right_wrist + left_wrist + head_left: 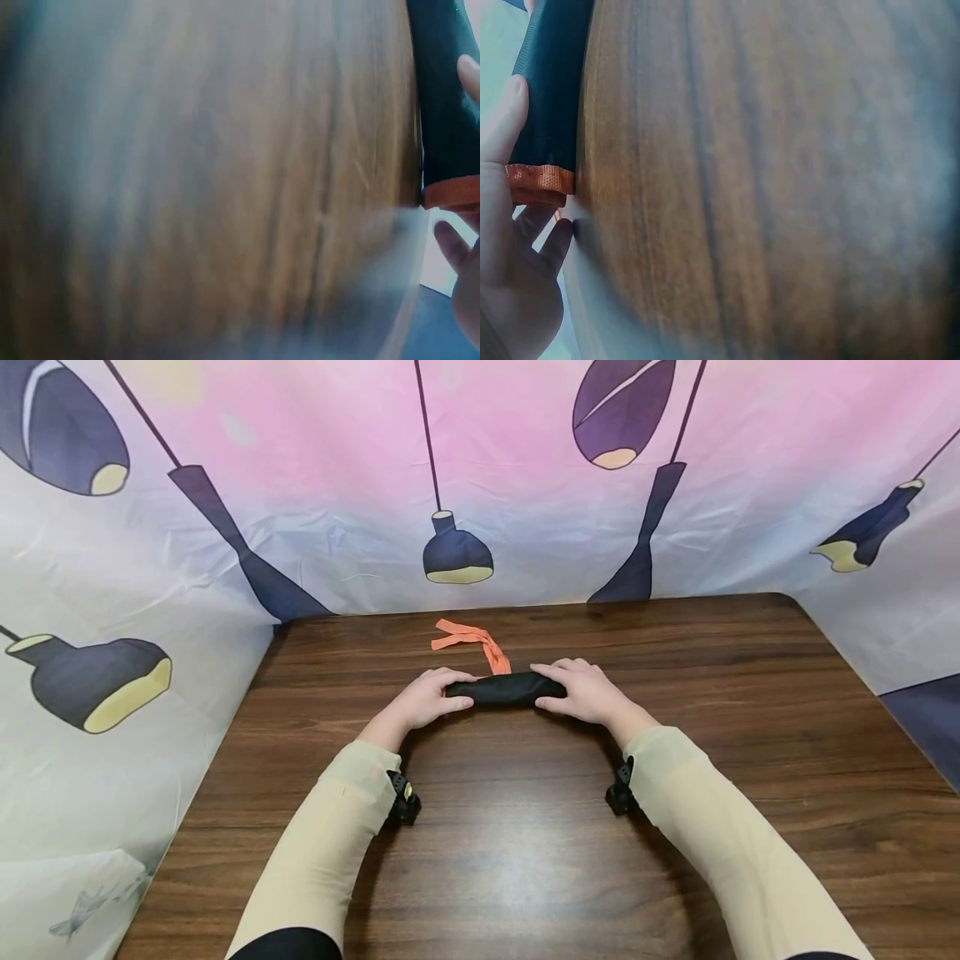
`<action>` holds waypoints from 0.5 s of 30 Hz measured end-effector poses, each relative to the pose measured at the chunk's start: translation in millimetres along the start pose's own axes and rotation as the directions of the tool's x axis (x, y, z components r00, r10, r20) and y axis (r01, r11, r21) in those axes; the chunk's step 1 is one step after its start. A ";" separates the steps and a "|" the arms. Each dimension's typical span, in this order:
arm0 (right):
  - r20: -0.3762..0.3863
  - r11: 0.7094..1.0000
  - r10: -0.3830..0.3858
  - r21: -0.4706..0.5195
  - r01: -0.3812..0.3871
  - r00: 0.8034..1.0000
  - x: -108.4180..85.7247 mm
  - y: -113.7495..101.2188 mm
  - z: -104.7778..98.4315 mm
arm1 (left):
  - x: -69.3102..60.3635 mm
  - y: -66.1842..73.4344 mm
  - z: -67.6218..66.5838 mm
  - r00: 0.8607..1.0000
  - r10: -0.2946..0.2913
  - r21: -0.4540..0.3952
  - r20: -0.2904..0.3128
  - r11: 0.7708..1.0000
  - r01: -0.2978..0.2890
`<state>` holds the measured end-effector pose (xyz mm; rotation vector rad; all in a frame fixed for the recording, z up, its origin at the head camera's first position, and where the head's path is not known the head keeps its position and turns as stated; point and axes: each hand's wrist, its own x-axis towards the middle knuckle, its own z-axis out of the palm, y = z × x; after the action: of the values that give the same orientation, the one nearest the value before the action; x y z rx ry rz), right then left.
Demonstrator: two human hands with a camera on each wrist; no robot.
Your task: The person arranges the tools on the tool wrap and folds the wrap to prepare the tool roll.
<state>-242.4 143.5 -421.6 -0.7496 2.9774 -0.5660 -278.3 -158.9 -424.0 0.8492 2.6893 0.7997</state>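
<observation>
A rolled-up bundle of black fabric (504, 690) lies crosswise on the brown wooden table (495, 827). From its far side two flat orange ties (491, 647) trail back and bend to the left. My left hand (426, 697) grips the left end of the roll, and my right hand (588, 692) holds the right end, both with the thumb on the near side. In the left wrist view, orange edging (544, 178) borders the roll's end beside my fingers. Similar orange trim (454, 193) shows in the right wrist view. The roll's underside is hidden.
Beyond the table's back edge hangs a fabric backdrop (360, 535) printed with dark lamps, and it continues along both sides. A small black wrist camera (405, 802) sits on the left sleeve, another (621, 789) on the right.
</observation>
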 end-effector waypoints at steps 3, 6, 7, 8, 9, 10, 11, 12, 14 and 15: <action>-0.076 0.997 -0.018 -0.070 0.013 0.997 1.9 -3.7 1.7 | -0.7 0.6 -0.2 1.000 -0.014 -0.013 0.003 1.000 0.014; -0.131 0.995 -0.025 -0.100 0.011 0.991 4.1 -6.6 2.5 | -0.6 0.6 0.5 1.000 -0.020 -0.025 0.006 0.999 0.020; -0.138 0.995 -0.022 -0.102 0.008 0.990 4.8 -7.0 2.8 | -0.3 0.3 0.9 1.000 -0.020 -0.029 0.005 0.999 0.020; -0.140 0.995 -0.018 -0.099 0.004 0.990 5.2 -7.4 2.9 | 0.0 0.0 1.2 1.000 -0.019 -0.032 0.004 0.999 0.019; -0.138 0.995 -0.013 -0.097 0.000 0.990 5.5 -7.5 2.9 | 0.4 -0.5 1.5 1.000 -0.020 -0.037 0.000 0.999 0.020; -0.138 0.995 -0.009 -0.100 -0.004 0.990 5.9 -7.4 3.0 | 0.6 -0.9 1.6 1.000 -0.022 -0.040 -0.004 0.999 0.021; -0.137 0.994 -0.008 -0.107 -0.007 0.991 6.0 -7.2 3.0 | 0.9 -1.3 1.5 1.000 -0.023 -0.046 -0.010 0.999 0.022; -0.135 0.993 -0.009 -0.118 -0.007 0.991 6.4 -6.8 3.3 | 1.3 -1.8 1.3 1.000 -0.023 -0.053 -0.017 0.998 0.022; -0.129 0.991 -0.020 -0.137 0.002 0.991 5.8 -5.8 3.8 | 2.1 -3.2 1.8 0.999 -0.026 -0.062 -0.033 0.998 0.024; -0.126 0.989 -0.029 -0.145 0.010 0.992 5.2 -5.4 4.0 | 2.4 -3.8 2.1 0.999 -0.029 -0.065 -0.040 0.998 0.026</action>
<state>-244.1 135.4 -423.1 -0.7810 3.1610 -0.4185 -281.2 -159.2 -427.9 0.7881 2.6875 0.9022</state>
